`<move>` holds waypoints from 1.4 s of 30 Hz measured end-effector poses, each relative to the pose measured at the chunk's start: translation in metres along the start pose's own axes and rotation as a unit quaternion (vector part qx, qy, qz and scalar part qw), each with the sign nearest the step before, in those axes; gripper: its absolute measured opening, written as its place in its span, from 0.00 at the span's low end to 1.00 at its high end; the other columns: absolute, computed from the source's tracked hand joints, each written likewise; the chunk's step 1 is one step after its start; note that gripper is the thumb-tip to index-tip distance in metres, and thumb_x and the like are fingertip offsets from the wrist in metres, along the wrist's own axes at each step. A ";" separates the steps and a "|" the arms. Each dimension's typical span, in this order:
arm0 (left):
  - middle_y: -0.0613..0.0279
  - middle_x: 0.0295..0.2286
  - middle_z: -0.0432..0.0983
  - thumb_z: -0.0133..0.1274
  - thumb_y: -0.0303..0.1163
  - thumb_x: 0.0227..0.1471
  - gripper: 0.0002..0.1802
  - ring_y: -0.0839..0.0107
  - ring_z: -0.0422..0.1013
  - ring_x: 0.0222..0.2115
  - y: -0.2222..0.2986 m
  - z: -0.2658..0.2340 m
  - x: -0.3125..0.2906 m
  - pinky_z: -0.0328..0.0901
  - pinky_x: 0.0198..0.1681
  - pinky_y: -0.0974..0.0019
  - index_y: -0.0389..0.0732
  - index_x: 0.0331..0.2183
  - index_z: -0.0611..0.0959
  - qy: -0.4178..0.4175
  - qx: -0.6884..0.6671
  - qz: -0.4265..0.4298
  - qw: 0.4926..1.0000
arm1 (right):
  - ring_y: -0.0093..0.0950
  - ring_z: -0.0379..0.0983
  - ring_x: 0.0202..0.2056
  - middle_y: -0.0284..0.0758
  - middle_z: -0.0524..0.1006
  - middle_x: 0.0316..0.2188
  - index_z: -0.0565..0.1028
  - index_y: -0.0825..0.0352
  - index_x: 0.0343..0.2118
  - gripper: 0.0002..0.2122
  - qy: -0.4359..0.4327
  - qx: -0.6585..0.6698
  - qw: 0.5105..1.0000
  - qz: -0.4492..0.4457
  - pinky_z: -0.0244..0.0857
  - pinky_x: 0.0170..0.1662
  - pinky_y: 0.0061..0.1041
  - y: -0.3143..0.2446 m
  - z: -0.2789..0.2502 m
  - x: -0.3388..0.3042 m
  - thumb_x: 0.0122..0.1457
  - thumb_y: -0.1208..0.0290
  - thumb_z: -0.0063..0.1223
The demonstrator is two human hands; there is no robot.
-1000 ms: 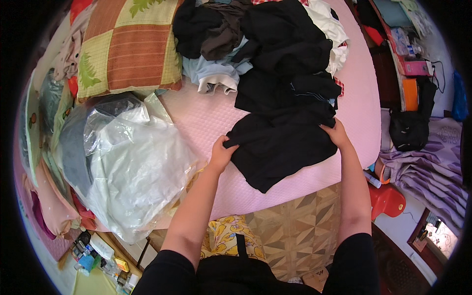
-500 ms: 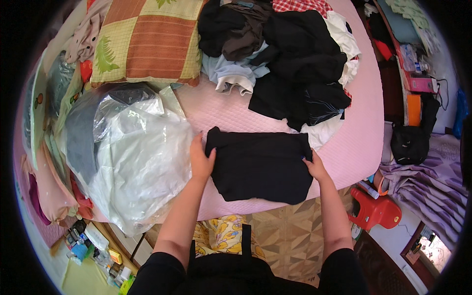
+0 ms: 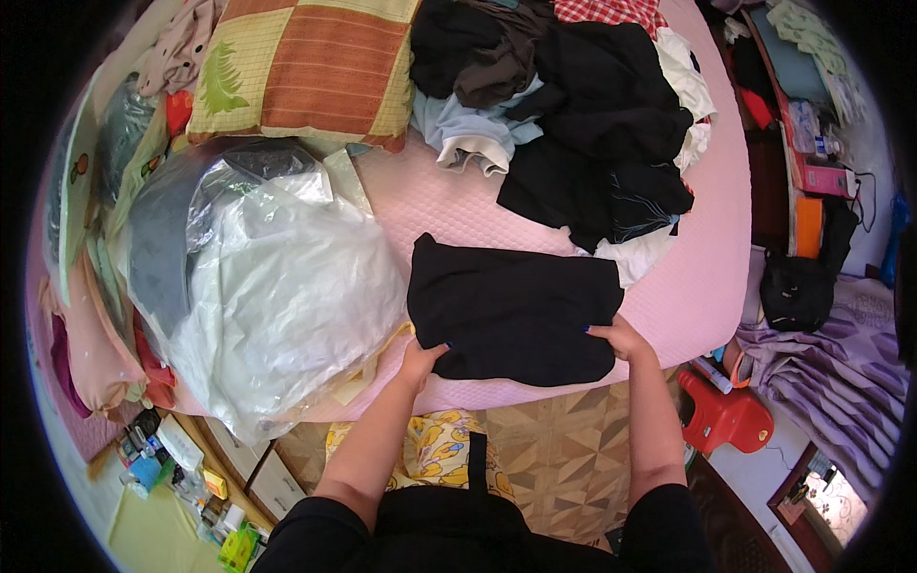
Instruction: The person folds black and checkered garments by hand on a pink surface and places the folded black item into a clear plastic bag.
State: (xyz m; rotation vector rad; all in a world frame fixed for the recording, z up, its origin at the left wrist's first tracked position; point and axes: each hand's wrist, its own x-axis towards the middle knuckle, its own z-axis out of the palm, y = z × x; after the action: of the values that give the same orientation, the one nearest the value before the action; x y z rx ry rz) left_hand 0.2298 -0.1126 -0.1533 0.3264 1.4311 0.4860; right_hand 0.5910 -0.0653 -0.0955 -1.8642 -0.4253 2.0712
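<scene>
A folded black garment (image 3: pixel 516 310) lies as a rough rectangle at the near edge of the bed, its exact kind hidden by the folds. My left hand (image 3: pixel 420 365) grips its near left corner, thumb on top of the cloth and fingers beneath. At the right side, lower down, my right hand (image 3: pixel 619 338) holds the edge in the same way. Just left of my left hand rests a large clear plastic bag (image 3: pixel 287 277) with white and grey contents. A white cloth (image 3: pixel 635 256) shows beyond the garment's far right corner.
Black clothes (image 3: pixel 602 105) lie heaped at the far side of the pink bed (image 3: pixel 702 258), with a light blue piece (image 3: pixel 478 124) beside them. A checked pillow (image 3: pixel 315 67) sits at the far left. On the floor at right stands a red stool (image 3: pixel 726 411).
My left hand has moved from the garment's left side to its near left corner. My right hand has slid lower along the right side. The garment now lies slightly tilted.
</scene>
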 end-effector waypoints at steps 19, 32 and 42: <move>0.48 0.32 0.72 0.59 0.33 0.35 0.27 0.61 0.69 0.35 -0.057 -0.023 -0.009 0.63 0.39 0.66 0.31 0.38 0.68 0.087 0.201 0.107 0.970 | 0.31 0.59 0.49 0.41 0.63 0.47 0.55 0.71 0.50 0.28 0.165 -0.176 0.943 -0.231 0.51 0.52 0.25 0.100 -0.022 0.024 0.46 0.74 0.52; 0.63 0.22 0.71 0.53 0.26 0.42 0.15 0.79 0.67 0.18 -0.045 -0.047 -0.036 0.62 0.18 0.76 0.34 0.35 0.70 -0.039 0.105 -0.041 0.993 | 0.29 0.59 0.49 0.39 0.63 0.47 0.55 0.69 0.51 0.27 0.119 -0.171 0.947 -0.244 0.51 0.51 0.23 0.056 0.001 -0.036 0.45 0.84 0.46; 0.60 0.27 0.72 0.51 0.18 0.41 0.17 0.78 0.67 0.19 -0.103 -0.067 -0.041 0.63 0.19 0.76 0.33 0.37 0.68 -0.026 0.020 0.114 0.993 | 0.46 0.61 0.43 0.49 0.64 0.40 0.55 0.67 0.51 0.29 0.250 -0.429 0.832 -0.247 0.57 0.44 0.35 -0.004 0.154 -0.086 0.42 0.81 0.46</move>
State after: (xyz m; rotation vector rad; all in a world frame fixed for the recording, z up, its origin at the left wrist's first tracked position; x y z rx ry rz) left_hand 0.1731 -0.2273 -0.1770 0.5352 1.3612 0.6309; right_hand 0.4463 -0.0993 0.0000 -2.2756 -1.6726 1.0147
